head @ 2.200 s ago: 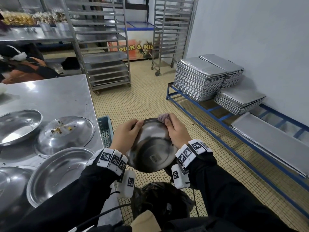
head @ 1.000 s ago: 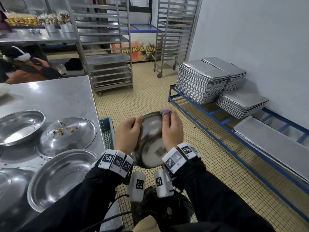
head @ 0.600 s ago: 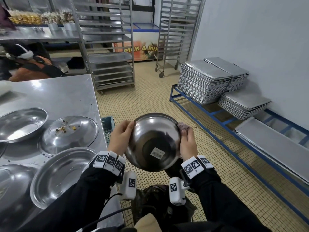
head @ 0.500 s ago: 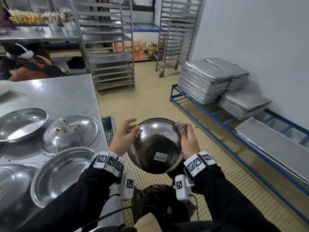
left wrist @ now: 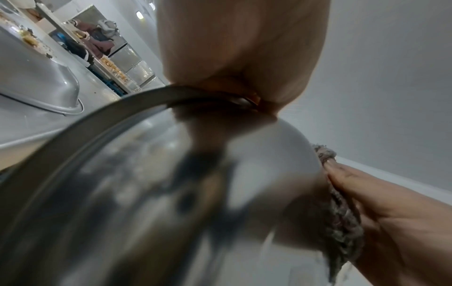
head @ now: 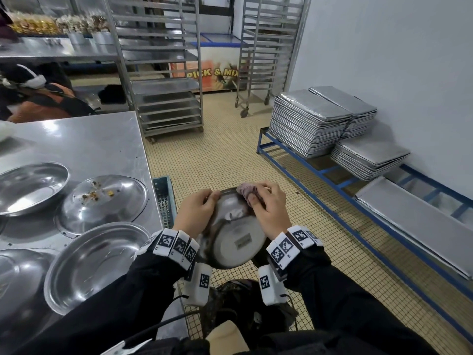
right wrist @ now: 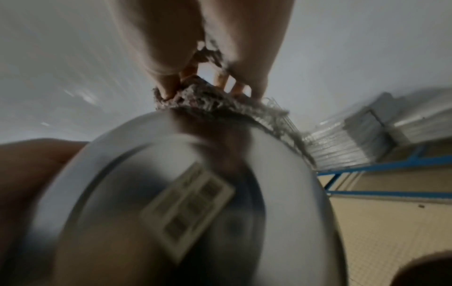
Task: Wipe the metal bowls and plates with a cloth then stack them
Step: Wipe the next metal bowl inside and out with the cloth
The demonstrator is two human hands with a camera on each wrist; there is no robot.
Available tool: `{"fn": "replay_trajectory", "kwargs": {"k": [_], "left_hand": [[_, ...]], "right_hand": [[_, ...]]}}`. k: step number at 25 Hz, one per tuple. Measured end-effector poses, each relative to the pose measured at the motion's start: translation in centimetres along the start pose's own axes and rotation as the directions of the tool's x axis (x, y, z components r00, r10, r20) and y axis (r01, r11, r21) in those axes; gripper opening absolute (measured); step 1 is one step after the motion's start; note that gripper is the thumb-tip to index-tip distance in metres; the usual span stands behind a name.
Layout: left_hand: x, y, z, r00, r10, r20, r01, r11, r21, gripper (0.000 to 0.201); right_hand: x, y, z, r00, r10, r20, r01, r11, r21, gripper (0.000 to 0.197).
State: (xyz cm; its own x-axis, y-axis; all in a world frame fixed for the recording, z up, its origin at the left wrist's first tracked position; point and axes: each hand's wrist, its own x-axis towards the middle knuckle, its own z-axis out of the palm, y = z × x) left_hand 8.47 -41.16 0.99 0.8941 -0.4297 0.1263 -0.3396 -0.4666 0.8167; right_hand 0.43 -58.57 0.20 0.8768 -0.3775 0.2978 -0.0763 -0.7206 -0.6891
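Observation:
I hold a small metal bowl [head: 234,237] in the air over the floor, its underside with a sticker label facing me. My left hand [head: 197,213] grips the bowl's left rim [left wrist: 122,108]. My right hand [head: 266,208] pinches a greyish-pink cloth [head: 247,192] against the bowl's upper right rim, the cloth [right wrist: 208,104] folded over the edge. The bowl [right wrist: 195,203] fills the right wrist view, blurred. On the steel table [head: 76,144] to my left lie several metal plates; one plate [head: 102,201] is upside down with food crumbs on it, another plate [head: 92,262] lies nearest me.
A blue crate [head: 165,198] stands beside the table's edge. Stacked baking trays [head: 309,121] rest on a low blue rack [head: 332,175] along the right wall. Wheeled tray racks [head: 163,73] stand at the back. A black bag [head: 245,303] sits on the tiled floor below my hands.
The bowl has tilted and turned between my hands. My right hand with the cloth has slid from the right side of the rim up to its top edge.

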Motion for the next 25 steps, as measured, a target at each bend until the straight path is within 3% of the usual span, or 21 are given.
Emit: {"fn": "replay_trajectory", "kwargs": {"k": [2, 6, 9, 11, 13, 15, 18, 21, 23, 25], "left_hand": [[-0.2, 0.5, 0.0, 0.998, -0.052, -0.037, 0.050, 0.997, -0.055, 0.035], [-0.6, 1.6, 0.0, 0.994, -0.018, -0.112, 0.013, 0.999, -0.045, 0.037], [-0.6, 2.0, -0.1, 0.992, 0.041, -0.122, -0.048, 0.998, -0.051, 0.040], [-0.4, 2.0, -0.5, 0.987, 0.021, -0.162, -0.036, 0.995, -0.091, 0.042], [-0.2, 1.9, -0.9, 0.978, -0.015, -0.207, -0.013, 0.991, -0.131, 0.044], [-0.2, 1.9, -1.1, 0.973, -0.029, -0.228, -0.004, 0.990, -0.143, 0.043], [-0.2, 1.9, -0.6, 0.975, -0.047, -0.217, 0.013, 0.988, -0.154, 0.043], [-0.2, 2.4, 0.3, 0.978, -0.021, -0.207, -0.011, 0.988, -0.152, 0.042], [-0.3, 2.8, 0.5, 0.978, 0.030, -0.205, -0.054, 0.992, -0.115, 0.043], [-0.4, 2.6, 0.4, 0.978, 0.052, -0.204, -0.074, 0.992, -0.099, 0.045]], "right_hand": [[-1.0, -0.6, 0.5, 0.997, -0.026, -0.071, 0.030, 0.998, 0.048, 0.039], [-2.8, -2.2, 2.2, 0.944, -0.247, -0.218, 0.259, 0.965, 0.031, 0.037], [-1.5, -2.5, 2.0, 0.952, -0.139, -0.271, 0.149, 0.989, 0.016, 0.034], [-0.6, -1.7, 1.3, 0.952, 0.007, -0.305, 0.040, 0.988, 0.146, 0.027], [-0.8, -0.5, 1.0, 0.948, 0.168, -0.269, -0.094, 0.959, 0.266, 0.028], [-1.8, 0.1, 1.3, 0.948, 0.236, -0.213, -0.171, 0.944, 0.281, 0.036], [-3.3, -1.1, 2.5, 0.978, 0.077, -0.193, -0.033, 0.975, 0.221, 0.047], [-2.5, -2.7, 3.6, 0.964, -0.111, -0.241, 0.123, 0.992, 0.034, 0.050], [-1.0, -2.7, 3.3, 0.947, -0.085, -0.309, 0.085, 0.996, -0.013, 0.048], [0.1, -2.2, 2.1, 0.944, 0.011, -0.331, 0.007, 0.999, 0.053, 0.045]]}}
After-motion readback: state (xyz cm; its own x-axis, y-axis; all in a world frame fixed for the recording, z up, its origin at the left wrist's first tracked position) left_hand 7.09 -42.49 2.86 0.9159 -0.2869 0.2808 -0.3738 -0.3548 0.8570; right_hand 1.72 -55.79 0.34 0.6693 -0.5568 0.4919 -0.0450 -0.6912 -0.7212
